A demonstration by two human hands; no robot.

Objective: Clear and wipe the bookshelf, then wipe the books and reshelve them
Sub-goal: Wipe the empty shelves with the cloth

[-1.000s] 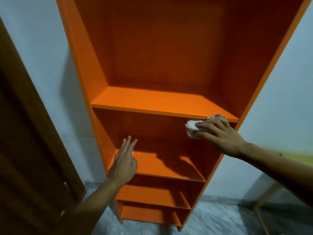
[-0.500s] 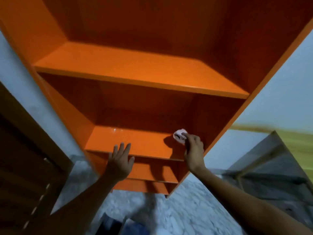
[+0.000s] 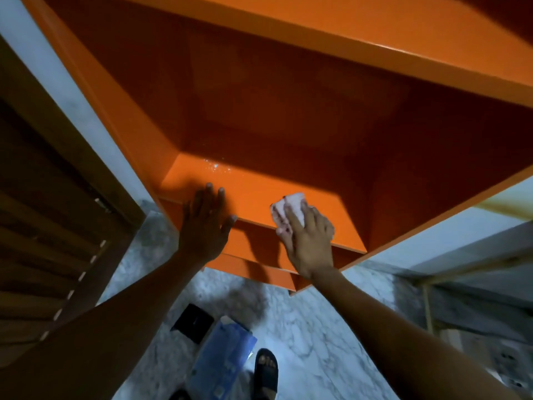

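Head view — right hand [image 3: 310,241] on cloth [image 3: 290,207], orange shelf [image 3: 251,192]

The shelf board [image 3: 253,194] of the orange bookshelf [image 3: 259,96] lies bare behind its front edge, apart from the left hand [image 3: 206,223] flat at that edge and the right hand [image 3: 308,241] pressing a cloth [image 3: 290,207] beside it. The board above [image 3: 375,33] roofs the bay; side walls close it left and right. Below the bookshelf, books [image 3: 223,362] and a sandalled foot [image 3: 265,370] take up floor.
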